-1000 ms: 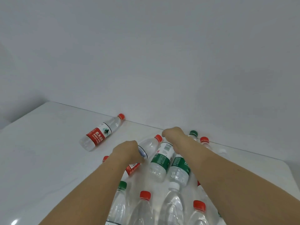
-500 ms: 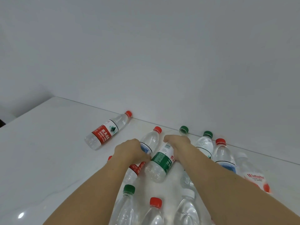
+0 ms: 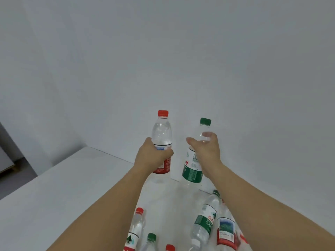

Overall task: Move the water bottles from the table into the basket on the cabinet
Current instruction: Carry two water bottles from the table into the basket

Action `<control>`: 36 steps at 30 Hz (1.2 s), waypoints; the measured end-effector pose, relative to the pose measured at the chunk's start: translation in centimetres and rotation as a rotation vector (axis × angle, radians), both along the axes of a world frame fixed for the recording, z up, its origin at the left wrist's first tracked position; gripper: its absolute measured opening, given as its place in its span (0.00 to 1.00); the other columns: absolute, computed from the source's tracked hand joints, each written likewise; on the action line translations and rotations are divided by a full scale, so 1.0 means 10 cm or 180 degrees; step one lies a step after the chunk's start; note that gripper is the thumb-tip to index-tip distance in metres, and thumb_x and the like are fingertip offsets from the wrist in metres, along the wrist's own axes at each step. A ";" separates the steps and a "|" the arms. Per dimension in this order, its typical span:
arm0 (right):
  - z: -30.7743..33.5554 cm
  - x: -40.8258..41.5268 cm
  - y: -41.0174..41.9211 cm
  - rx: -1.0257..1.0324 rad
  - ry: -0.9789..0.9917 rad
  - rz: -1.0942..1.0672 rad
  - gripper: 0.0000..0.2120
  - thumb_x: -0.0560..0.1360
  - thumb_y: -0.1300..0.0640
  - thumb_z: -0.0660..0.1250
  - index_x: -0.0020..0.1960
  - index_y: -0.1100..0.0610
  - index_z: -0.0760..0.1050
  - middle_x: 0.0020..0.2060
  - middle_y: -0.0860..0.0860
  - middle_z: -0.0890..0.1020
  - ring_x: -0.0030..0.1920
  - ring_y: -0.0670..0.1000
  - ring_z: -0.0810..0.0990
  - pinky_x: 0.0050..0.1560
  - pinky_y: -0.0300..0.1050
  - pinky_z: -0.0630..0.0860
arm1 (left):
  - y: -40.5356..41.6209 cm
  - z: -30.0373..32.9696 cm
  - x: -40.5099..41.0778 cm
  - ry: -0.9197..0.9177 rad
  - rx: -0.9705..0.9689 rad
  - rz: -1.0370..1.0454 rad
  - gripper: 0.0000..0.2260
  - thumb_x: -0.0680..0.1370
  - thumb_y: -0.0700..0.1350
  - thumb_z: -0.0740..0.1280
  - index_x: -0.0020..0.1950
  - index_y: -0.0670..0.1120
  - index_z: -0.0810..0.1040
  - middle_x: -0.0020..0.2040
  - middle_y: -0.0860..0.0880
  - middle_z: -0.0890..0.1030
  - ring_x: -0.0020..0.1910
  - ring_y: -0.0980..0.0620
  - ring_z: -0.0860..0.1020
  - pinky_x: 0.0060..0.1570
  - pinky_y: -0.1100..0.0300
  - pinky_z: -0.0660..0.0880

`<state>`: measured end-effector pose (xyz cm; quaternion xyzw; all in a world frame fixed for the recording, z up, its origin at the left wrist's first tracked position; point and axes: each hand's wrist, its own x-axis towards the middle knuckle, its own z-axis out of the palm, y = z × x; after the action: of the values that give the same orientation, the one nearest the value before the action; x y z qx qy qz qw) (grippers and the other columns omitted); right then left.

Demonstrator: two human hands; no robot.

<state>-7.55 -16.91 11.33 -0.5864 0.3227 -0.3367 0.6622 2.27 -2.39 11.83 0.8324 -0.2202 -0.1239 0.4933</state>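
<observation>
My left hand (image 3: 151, 157) grips a clear water bottle with a red cap and red label (image 3: 161, 134), held upright above the white table (image 3: 54, 192). My right hand (image 3: 205, 150) grips a second upright bottle with a green cap and green label (image 3: 192, 171), just to the right of the first. Both bottles are lifted off the table, in front of the wall. Several more bottles lie on the table below my arms, among them a green-label one (image 3: 205, 221) and a red-cap one (image 3: 136, 225). No basket or cabinet top with a basket shows.
A plain grey-white wall (image 3: 163, 51) stands close behind the table. At the far left, past the table's edge, a piece of pale furniture (image 3: 5, 160) and dark floor show. The table's left part lies bare.
Both hands closed on bottles lying on the table and raised them upright. The view tilted and swung, so the lone red-label bottle at the left has left the frame.
</observation>
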 end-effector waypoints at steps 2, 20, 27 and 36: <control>0.57 -0.22 0.07 -0.0209 -0.0126 0.0030 0.23 0.64 0.51 0.78 0.52 0.44 0.69 0.47 0.51 0.82 0.40 0.48 0.84 0.43 0.47 0.80 | 0.12 0.53 -0.20 -0.0059 -0.0260 0.0065 0.22 0.67 0.50 0.75 0.59 0.48 0.75 0.50 0.48 0.82 0.50 0.46 0.81 0.51 0.48 0.79; 2.78 -0.64 1.85 -0.1226 -0.0953 0.0182 0.23 0.65 0.46 0.76 0.54 0.44 0.70 0.44 0.47 0.82 0.35 0.42 0.84 0.41 0.46 0.78 | 1.89 2.85 -0.38 -0.1049 -0.0847 0.0053 0.14 0.65 0.49 0.74 0.49 0.48 0.80 0.42 0.50 0.84 0.42 0.51 0.83 0.40 0.56 0.81; 2.89 -0.19 2.59 -0.1235 -0.0882 0.0125 0.23 0.65 0.46 0.76 0.55 0.45 0.69 0.46 0.47 0.81 0.34 0.41 0.83 0.38 0.43 0.76 | 2.56 2.89 0.05 -0.1005 -0.0820 -0.0032 0.16 0.65 0.50 0.74 0.51 0.49 0.79 0.44 0.50 0.84 0.44 0.50 0.83 0.44 0.53 0.81; 2.96 0.40 3.32 -0.1257 -0.0844 0.0378 0.22 0.65 0.47 0.76 0.53 0.44 0.69 0.47 0.47 0.80 0.32 0.40 0.83 0.36 0.42 0.75 | 3.57 2.88 0.65 -0.0996 -0.0858 0.0380 0.15 0.64 0.50 0.74 0.48 0.47 0.80 0.43 0.49 0.84 0.42 0.50 0.83 0.47 0.50 0.82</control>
<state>-3.51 16.24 40.94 -0.6731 0.1258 -0.4278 0.5899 8.79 33.26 40.58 0.7795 -0.2590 0.0669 0.5664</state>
